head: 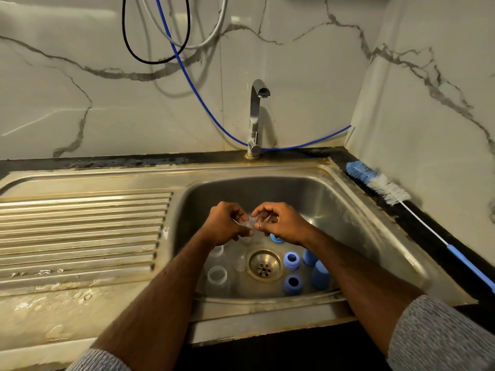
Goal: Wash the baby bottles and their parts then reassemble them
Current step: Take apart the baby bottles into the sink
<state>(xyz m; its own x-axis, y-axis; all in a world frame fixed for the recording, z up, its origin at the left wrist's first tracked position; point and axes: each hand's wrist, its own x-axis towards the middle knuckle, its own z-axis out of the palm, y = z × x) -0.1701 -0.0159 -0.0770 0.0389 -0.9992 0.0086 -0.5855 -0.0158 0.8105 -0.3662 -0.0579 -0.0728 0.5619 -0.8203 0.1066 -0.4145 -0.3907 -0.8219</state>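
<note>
Both my hands, left [227, 223] and right [278, 223], pinch a clear soft teat [251, 222] over the sink [348, 210]. Light, floppy, likely slippery; I judge the thicker base rim the safest hold. Bottles [217, 275] and blue caps [292, 259] lie below my grip.

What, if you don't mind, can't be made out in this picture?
Head view:
- Clear part: which piece it is; both hands' fingers cover it, left hand, right hand.
- Blue ring: mostly hidden by the right hand.
- Brush: handle end cut off by the right edge.
</note>
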